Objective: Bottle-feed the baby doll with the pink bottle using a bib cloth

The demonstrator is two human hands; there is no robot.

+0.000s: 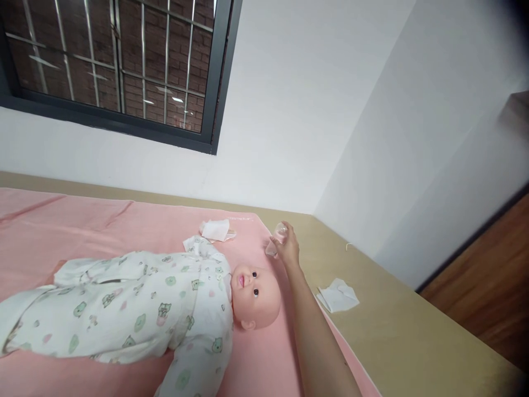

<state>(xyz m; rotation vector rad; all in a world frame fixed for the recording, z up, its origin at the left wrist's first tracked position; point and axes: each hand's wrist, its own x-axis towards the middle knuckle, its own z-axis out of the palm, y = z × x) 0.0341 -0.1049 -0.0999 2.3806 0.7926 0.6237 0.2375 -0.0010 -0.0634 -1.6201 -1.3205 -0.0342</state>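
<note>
My right hand point(288, 246) reaches in from the bottom right, past the doll's head. Its fingers are wrapped around a small clear bottle point(271, 249) near the corner of the pink mat point(264, 358). Part of the bottle is hidden by the fingers, and it looks slightly tilted. A baby doll point(258, 298) lies on its back on the mat, dressed in a white suit with a green bear print point(140, 303). Its head points toward my forearm. My left hand is out of view.
A white tissue point(217, 230) covers the doll's far hand. Another crumpled white tissue point(339, 296) lies on the tan surface point(384, 325) right of my arm. White walls point(297, 110) and a barred window point(124, 66) stand behind.
</note>
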